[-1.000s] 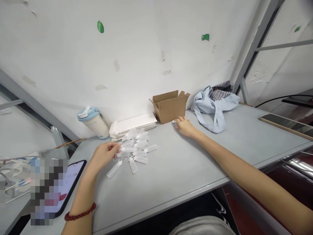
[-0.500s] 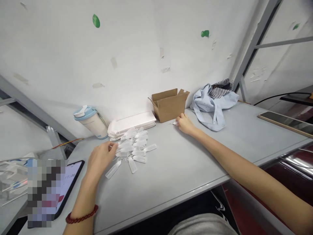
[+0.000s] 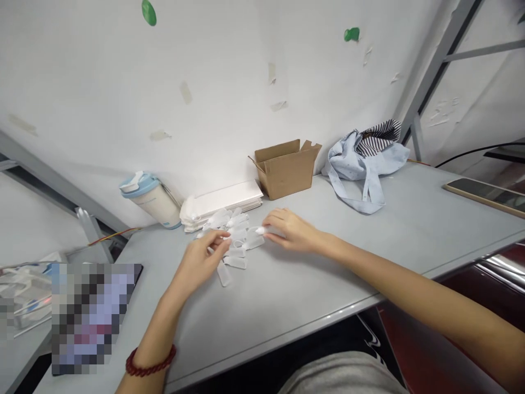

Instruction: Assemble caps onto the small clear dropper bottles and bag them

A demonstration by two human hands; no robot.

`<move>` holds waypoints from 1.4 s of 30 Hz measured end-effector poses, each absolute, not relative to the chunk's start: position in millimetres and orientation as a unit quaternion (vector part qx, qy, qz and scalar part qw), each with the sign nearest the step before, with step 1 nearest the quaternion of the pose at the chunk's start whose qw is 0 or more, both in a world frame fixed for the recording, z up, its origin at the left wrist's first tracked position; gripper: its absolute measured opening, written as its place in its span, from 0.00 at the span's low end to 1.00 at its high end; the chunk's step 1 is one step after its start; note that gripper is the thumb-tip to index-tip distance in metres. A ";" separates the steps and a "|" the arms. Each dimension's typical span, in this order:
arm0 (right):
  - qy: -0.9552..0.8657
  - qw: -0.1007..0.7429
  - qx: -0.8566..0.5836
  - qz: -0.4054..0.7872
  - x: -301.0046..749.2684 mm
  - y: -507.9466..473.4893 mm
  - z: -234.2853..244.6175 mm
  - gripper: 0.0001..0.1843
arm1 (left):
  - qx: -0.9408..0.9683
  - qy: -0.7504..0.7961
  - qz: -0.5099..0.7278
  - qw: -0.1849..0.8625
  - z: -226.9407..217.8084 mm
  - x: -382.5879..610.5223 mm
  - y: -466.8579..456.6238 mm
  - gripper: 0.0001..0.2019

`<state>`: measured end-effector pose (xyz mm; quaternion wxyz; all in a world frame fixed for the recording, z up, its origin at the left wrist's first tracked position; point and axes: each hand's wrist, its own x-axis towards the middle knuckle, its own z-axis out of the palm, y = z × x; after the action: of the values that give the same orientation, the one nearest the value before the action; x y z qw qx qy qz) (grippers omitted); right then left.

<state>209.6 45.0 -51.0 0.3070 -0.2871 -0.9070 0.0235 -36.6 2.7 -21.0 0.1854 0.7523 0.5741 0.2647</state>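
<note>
A pile of small translucent white plastic tags point(image 3: 235, 252) with thin loops lies on the grey table. My right hand point(image 3: 291, 231) is just right of the pile, thumb and fingers closed on one such tag point(image 3: 260, 231). The tag's pointed white tip shows to the left of the fingertips; the rest is hidden in the hand. Over the left side of the pile is my left hand point(image 3: 205, 256), fingers curled, with a small gap between index finger and thumb. I see nothing held there. It covers part of the pile.
Behind the pile lies a stack of white flat packets point(image 3: 225, 200). An open cardboard box point(image 3: 289, 172) stands against the wall, with a light blue cloth bag point(image 3: 365, 164) to its right. A cup with a blue lid point(image 3: 153, 200) leans at left. Phones lie left point(image 3: 102, 312) and right point(image 3: 488, 194).
My right hand has moved left from in front of the cardboard box to the pile, bringing the tag along. My left hand has shifted right over the pile. The view has tilted slightly.
</note>
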 end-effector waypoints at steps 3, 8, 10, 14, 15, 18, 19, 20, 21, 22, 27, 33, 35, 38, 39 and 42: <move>-0.915 0.311 -0.255 0.024 203.2 36.0 -50.5 0.09 | 0.758 0.544 0.248 0.258 -23.9 -25.8 -1.0 0.18; -0.917 0.313 -0.244 0.028 202.4 36.8 -52.8 0.09 | 0.771 0.505 0.217 0.321 -23.1 -18.3 -4.4 0.14; -0.916 0.315 -0.245 0.030 203.2 37.6 -52.4 0.09 | 0.762 0.505 0.226 0.336 -21.4 -17.2 -4.8 0.13; -0.916 0.329 -0.223 0.053 202.1 34.6 -49.4 0.08 | 0.726 0.519 0.263 0.367 -20.5 -15.3 -4.5 0.13; -0.915 0.334 -0.217 0.059 201.3 33.2 -48.8 0.08 | 0.719 0.518 0.267 0.378 -20.8 -14.9 -4.4 0.13; -0.914 0.346 -0.205 0.062 199.0 30.2 -48.2 0.08 | 0.710 0.502 0.266 0.416 -21.2 -14.1 -4.1 0.13; -0.914 0.347 -0.203 0.061 198.6 29.8 -48.2 0.08 | 0.708 0.497 0.267 0.425 -20.9 -14.0 -4.0 0.13; -0.914 0.347 -0.202 0.061 198.4 29.6 -48.2 0.08 | 0.705 0.494 0.269 0.432 -20.5 -14.2 -4.0 0.13; -0.914 0.347 -0.202 0.061 198.5 29.7 -48.1 0.08 | 0.701 0.494 0.273 0.436 -19.8 -14.4 -3.9 0.13; -0.914 0.346 -0.204 0.060 198.8 29.8 -47.9 0.08 | 0.698 0.493 0.278 0.439 -19.2 -14.7 -3.8 0.13; -0.914 0.344 -0.206 0.061 199.9 30.3 -46.7 0.09 | 0.693 0.487 0.283 0.451 -17.1 -15.1 -3.7 0.12; -0.916 0.343 -0.202 0.055 199.4 28.7 -46.5 0.09 | 0.691 0.487 0.273 0.459 -15.6 -12.7 -4.9 0.13; -0.917 0.342 -0.201 0.052 199.5 28.4 -46.3 0.09 | 0.692 0.484 0.274 0.460 -15.5 -12.9 -4.8 0.13; -0.918 0.340 -0.199 0.048 199.7 28.1 -46.0 0.09 | 0.694 0.482 0.273 0.459 -16.9 -13.8 -4.2 0.13; -0.918 0.339 -0.200 0.046 199.7 27.9 -46.0 0.09 | 0.695 0.484 0.272 0.457 -17.8 -14.1 -4.0 0.14; -0.918 0.337 -0.205 0.048 200.2 27.2 -46.6 0.10 | 0.699 0.491 0.271 0.443 -21.4 -14.7 -3.3 0.14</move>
<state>200.2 27.2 -46.6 0.3368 -0.2049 -0.9177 0.0482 -14.7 -3.3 -21.4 0.4433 0.6992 0.4910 0.2713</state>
